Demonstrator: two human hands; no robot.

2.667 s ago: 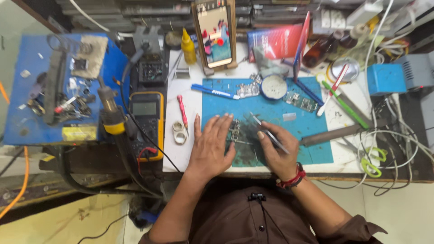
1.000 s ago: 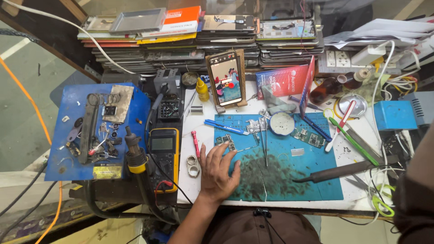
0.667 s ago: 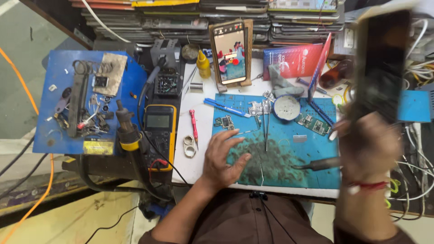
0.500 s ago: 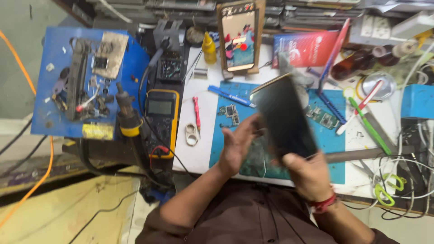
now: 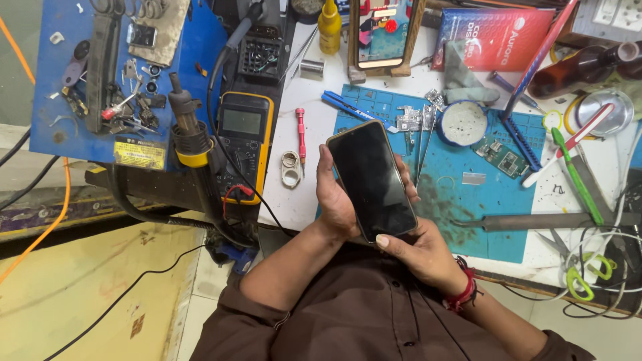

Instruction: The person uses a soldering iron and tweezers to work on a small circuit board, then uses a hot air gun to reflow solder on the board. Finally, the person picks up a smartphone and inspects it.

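I hold a black smartphone (image 5: pixel 372 178) with a dark screen and a gold-coloured edge, face up, above the front of the blue work mat (image 5: pixel 495 200). My left hand (image 5: pixel 336 197) cups its left side from below. My right hand (image 5: pixel 420 253), a red thread on the wrist, grips its lower end with the thumb on the bottom edge of the screen.
On the mat lie small circuit boards (image 5: pixel 501 157), a round tin (image 5: pixel 463 122) and tweezers. A yellow multimeter (image 5: pixel 242 137), a hot-air handle (image 5: pixel 192 144), a red screwdriver (image 5: pixel 301 134) and a blue parts tray (image 5: pixel 100 73) stand left. Another phone (image 5: pixel 381 30) stands propped at the back. Scissors (image 5: pixel 588 277) and cables lie right.
My right hand left the mat, reached up to the right and brought back the black phone. My left hand lifted off the mat, and both hands now hold the phone over it.
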